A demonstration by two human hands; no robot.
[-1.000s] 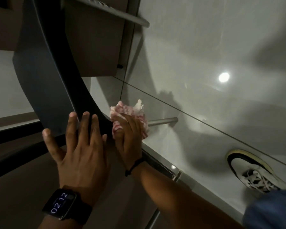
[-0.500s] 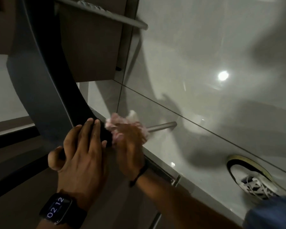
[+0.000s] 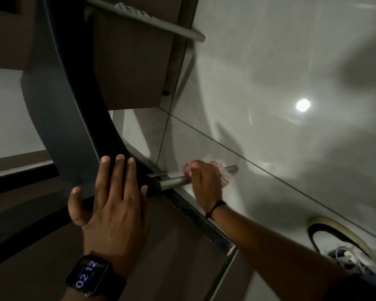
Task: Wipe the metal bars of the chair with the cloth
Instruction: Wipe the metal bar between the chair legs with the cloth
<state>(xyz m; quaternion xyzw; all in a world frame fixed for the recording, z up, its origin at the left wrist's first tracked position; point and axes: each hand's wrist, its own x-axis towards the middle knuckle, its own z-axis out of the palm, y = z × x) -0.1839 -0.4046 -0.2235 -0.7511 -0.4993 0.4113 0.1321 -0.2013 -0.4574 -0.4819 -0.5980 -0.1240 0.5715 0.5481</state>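
A dim indoor room, most likely in a home: glossy pale floor tiles (image 3: 269, 72) with thin grout lines mirror a round ceiling light (image 3: 303, 104), brown cabinet panels (image 3: 130, 68) stand over the floor, and a black-and-white sneaker (image 3: 343, 248) (laces loose) rests beside a chair's metal bar (image 3: 174, 181).

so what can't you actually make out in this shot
- Head view: the stretch of the lower metal bar under the right hand and cloth is covered.
- The cloth is blurred; its pattern is unclear.
- The upper bar runs out of frame at the top.
- The shoe is partly hidden by the forearm and dim.
- Whether the bars are clean: too dark.
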